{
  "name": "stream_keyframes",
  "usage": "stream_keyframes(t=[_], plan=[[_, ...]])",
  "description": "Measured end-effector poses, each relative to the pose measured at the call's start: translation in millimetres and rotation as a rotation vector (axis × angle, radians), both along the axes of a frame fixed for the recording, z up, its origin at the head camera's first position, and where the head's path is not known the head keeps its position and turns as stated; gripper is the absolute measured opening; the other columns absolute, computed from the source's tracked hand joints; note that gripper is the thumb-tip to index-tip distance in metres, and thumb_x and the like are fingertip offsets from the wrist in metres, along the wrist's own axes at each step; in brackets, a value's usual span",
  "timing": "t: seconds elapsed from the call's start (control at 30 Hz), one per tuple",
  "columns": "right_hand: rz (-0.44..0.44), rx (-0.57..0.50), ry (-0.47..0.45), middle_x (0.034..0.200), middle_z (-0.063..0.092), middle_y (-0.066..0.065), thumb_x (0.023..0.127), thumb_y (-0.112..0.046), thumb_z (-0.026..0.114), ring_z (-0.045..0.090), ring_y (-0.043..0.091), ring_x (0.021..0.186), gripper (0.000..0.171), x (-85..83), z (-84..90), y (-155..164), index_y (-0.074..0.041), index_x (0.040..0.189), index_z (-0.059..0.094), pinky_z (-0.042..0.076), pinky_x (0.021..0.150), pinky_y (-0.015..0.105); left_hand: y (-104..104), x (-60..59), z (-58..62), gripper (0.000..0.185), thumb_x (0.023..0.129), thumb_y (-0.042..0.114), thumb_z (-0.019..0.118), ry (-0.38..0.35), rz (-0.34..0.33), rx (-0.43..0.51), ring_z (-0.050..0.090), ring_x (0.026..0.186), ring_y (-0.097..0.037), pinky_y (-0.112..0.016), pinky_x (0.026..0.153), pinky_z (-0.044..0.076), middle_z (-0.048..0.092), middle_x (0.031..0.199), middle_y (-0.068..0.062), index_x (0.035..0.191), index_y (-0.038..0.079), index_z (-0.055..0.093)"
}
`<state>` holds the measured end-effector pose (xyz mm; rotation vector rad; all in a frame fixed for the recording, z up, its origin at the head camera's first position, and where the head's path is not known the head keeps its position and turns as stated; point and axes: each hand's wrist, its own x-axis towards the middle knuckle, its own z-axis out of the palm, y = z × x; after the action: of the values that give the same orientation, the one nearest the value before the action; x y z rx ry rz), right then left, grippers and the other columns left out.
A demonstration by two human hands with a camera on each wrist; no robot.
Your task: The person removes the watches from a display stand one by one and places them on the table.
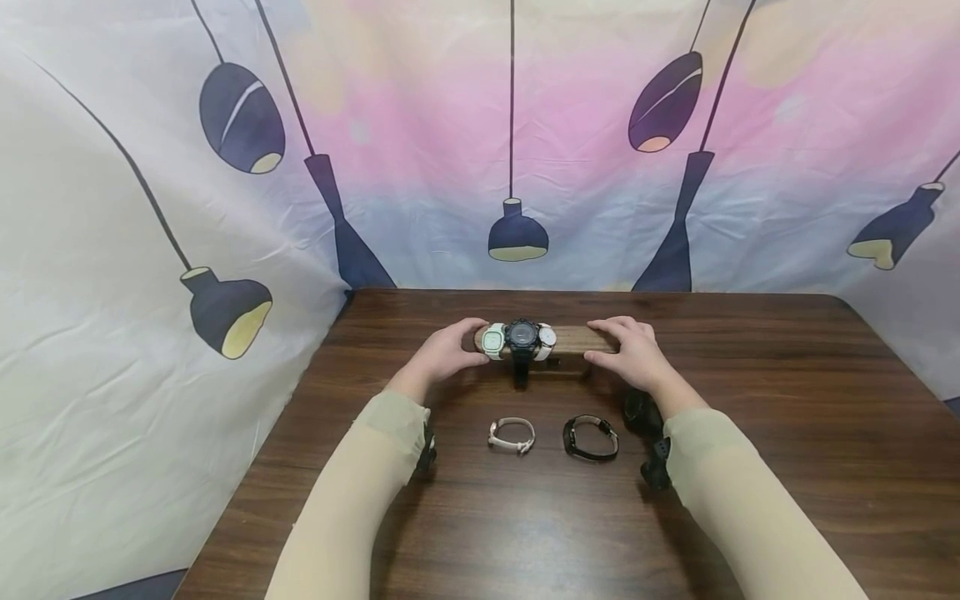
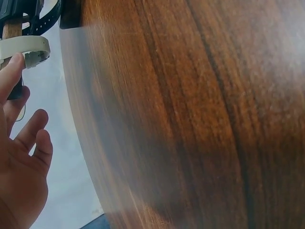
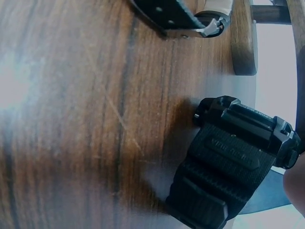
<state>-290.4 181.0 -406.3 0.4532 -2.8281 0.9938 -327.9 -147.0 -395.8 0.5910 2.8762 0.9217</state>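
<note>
Head view: where is the wooden stand (image 1: 579,340)?

Toward the far side of the table (image 1: 480,525), between both hands. The left hand (image 1: 447,350) pinches one end, beside the pale green watch (image 1: 492,340); the right hand (image 1: 633,354) grips the bare other end.

What could go wrong?

Uneven lifting would tilt it, and the big black watch (image 1: 522,335) and small white watch (image 1: 547,337) might slide toward the lower end. The left thumb touches the pale strap, so a squeeze could twist that one too. A dropped right wrist might knock the bulky black watch (image 1: 640,411) beneath it.

And the other two?

The white-strapped watch (image 1: 506,444) and black-strapped watch (image 1: 591,455) lie nearer, between the forearms; a sweeping sleeve (image 1: 727,467) could catch them.

The surface and room?

Dark brown wood grain, with glare toward the front. Behind hangs a cloth (image 1: 442,108) printed with pendant lamps over pink and blue; pale fabric (image 1: 97,333) covers the left side.
</note>
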Motion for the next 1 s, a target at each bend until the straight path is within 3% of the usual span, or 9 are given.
stream_keyframes(t=[0.37,0.67,0.8,1.0], plan=[[0.005,-0.003,-0.004,0.137,0.038,0.015,0.086,-0.039,0.066,0.021,0.043,0.127,0.059,0.7,1.7,1,-0.014,0.137,0.049,0.021,0.099,0.058,0,4.4,5.2,0.076,0.076,0.038,0.077,-0.021,-0.011,0.017,0.037,0.131,-0.024,-0.047,0.102,0.033,0.041,0.143,-0.001,0.141,0.02,0.042],[0.004,-0.004,-0.006,0.137,0.039,0.014,0.086,-0.04,0.066,0.021,0.042,0.127,0.059,1.6,2.1,1,-0.014,0.137,0.049,0.022,0.099,0.057,5,3.7,4.5,0.078,0.073,0.037,0.08,0.051,-0.074,0.022,0.037,0.128,-0.022,-0.043,0.103,0.031,0.044,0.14,0.0,0.14,0.018,0.044],[0.005,-0.005,-0.003,0.137,0.039,0.014,0.087,-0.039,0.066,0.021,0.042,0.127,0.059,1.9,1.7,0,-0.013,0.137,0.049,0.022,0.098,0.057,8,3.9,3.1,0.078,0.073,0.035,0.08,0.076,-0.076,0.005,0.04,0.119,-0.023,-0.042,0.099,0.033,0.046,0.139,0.001,0.14,0.019,0.044],[0.003,-0.006,-0.005,0.137,0.039,0.014,0.087,-0.04,0.065,0.021,0.042,0.128,0.06,2.0,1.8,0,-0.013,0.137,0.049,0.022,0.098,0.058,11,5.3,2.1,0.073,0.075,0.036,0.078,0.118,-0.068,-0.03,0.042,0.113,-0.023,-0.047,0.099,0.027,0.048,0.137,0.001,0.139,0.019,0.046]])
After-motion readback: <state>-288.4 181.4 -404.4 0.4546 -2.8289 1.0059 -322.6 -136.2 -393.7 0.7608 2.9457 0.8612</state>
